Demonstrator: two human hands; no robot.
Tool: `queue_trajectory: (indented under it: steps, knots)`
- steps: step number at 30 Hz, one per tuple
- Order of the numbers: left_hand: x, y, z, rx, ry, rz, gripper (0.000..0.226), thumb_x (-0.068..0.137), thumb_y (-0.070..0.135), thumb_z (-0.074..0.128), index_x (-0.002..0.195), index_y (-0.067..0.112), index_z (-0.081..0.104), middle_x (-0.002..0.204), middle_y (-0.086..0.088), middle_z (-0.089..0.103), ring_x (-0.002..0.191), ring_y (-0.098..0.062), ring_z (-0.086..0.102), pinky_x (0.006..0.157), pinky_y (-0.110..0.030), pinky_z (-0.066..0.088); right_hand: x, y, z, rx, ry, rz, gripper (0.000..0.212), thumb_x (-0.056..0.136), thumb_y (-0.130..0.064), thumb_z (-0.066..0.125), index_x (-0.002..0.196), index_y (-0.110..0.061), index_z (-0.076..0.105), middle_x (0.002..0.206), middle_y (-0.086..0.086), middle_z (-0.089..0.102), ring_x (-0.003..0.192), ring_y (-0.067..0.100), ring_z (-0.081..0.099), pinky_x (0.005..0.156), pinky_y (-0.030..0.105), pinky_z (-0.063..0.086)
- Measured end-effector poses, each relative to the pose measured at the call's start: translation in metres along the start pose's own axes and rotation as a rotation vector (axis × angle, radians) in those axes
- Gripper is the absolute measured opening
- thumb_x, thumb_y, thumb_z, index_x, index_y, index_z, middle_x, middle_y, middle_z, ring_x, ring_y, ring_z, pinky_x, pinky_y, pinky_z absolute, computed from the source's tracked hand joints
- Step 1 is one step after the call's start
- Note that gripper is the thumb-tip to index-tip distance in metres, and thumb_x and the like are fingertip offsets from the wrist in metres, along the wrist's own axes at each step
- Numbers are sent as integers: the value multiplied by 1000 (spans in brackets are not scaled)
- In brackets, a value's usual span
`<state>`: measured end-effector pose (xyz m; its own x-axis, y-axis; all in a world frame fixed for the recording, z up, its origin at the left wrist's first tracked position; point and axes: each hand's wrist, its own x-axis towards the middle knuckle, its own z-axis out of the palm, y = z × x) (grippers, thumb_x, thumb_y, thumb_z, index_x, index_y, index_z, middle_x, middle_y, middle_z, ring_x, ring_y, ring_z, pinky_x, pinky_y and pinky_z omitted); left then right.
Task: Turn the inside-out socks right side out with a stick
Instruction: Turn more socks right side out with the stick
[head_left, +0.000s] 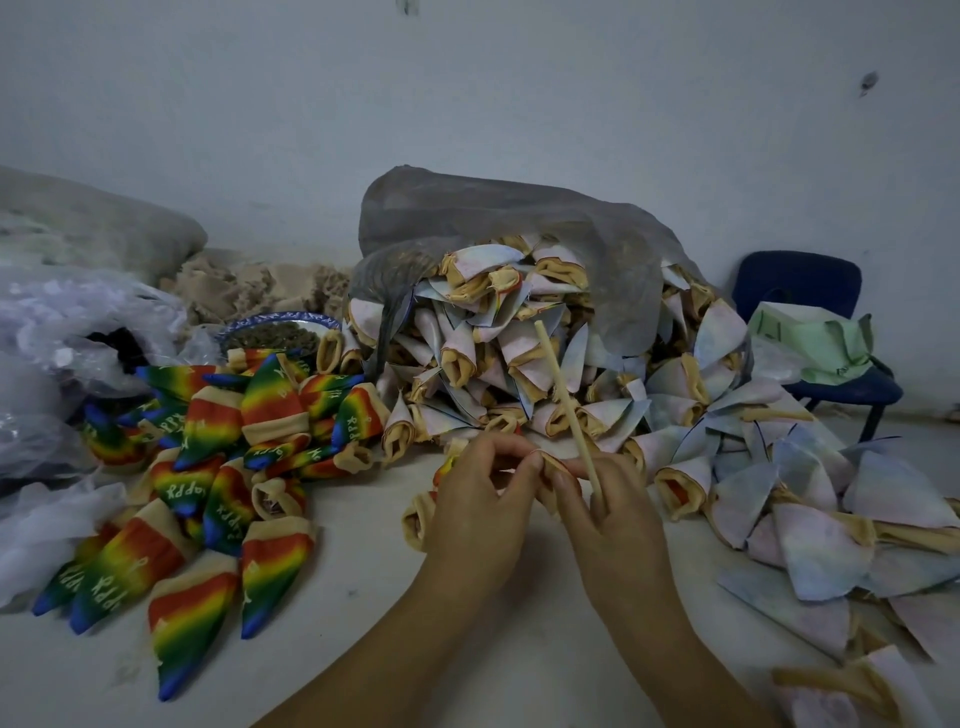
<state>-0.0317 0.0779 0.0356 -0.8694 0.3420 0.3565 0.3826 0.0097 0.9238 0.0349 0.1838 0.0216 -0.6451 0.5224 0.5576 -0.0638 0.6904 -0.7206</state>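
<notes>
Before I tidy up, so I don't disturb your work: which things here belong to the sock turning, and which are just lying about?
In use: stick, sock in hand, left hand, right hand, inside-out socks, rainbow socks.
Lying about: blue chair, bowl, plastic bags, green paper.

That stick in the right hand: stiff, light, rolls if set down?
Probably stiff: the stick stands straight, with no sag, though the right hand holds only its lower end. Likely light, being thin and held up by a few fingers. It looks round and smooth, so it may roll on the white surface if laid down.
</notes>
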Motion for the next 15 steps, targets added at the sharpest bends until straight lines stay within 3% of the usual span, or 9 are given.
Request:
queue_trajectory:
  steps: [3, 6, 8, 10, 13, 15]
  knots:
    - [1, 1, 0, 25, -23, -34, 14, 92, 34, 63, 83, 44, 61, 88, 14, 67, 84, -3, 62, 74, -25, 49, 1, 0, -3, 35, 20, 23, 8, 93, -23, 57, 93, -29, 62, 97, -15, 51, 87, -1, 54, 69, 8, 42]
    - [1, 4, 1, -110, -95, -122, 11, 92, 27, 64, 84, 34, 63, 84, 6, 71, 81, -11, 67, 75, -30, 54, 1, -3, -4, 101, 26, 55, 20, 94, -23, 54, 87, -42, 55, 95, -13, 53, 84, -1, 56, 66, 8, 42]
    - [3, 6, -1, -213, -151, -193, 5, 93, 23, 65, 88, 23, 64, 78, 2, 73, 67, -7, 66, 64, -20, 50, 2, -5, -4, 128, 27, 77, 21, 95, -24, 52, 86, -43, 53, 92, -11, 54, 76, 2, 56, 62, 12, 43]
    - [5, 6, -4, -353, -262, -300, 8, 94, 21, 64, 88, 15, 64, 71, 0, 69, 53, -5, 53, 51, -15, 41, 3, -6, -5, 140, 32, 92, 22, 96, -24, 50, 84, -43, 52, 86, -9, 55, 70, 2, 55, 59, 12, 41]
    - [7, 7, -6, -666, -409, -454, 11, 85, 23, 67, 82, 13, 62, 67, 1, 62, 57, -6, 47, 52, -18, 41, 2, -9, -6, 184, 24, 118, 20, 95, -29, 48, 81, -41, 53, 73, -15, 59, 64, -1, 55, 57, 8, 40]
    - [6, 7, -7, -667, -442, -423, 19, 79, 32, 69, 87, 16, 64, 74, 1, 65, 66, -7, 53, 60, -20, 43, 2, -10, -6, 234, 5, 165, 17, 95, -32, 48, 81, -39, 56, 67, -20, 60, 58, -1, 55, 54, 8, 40]
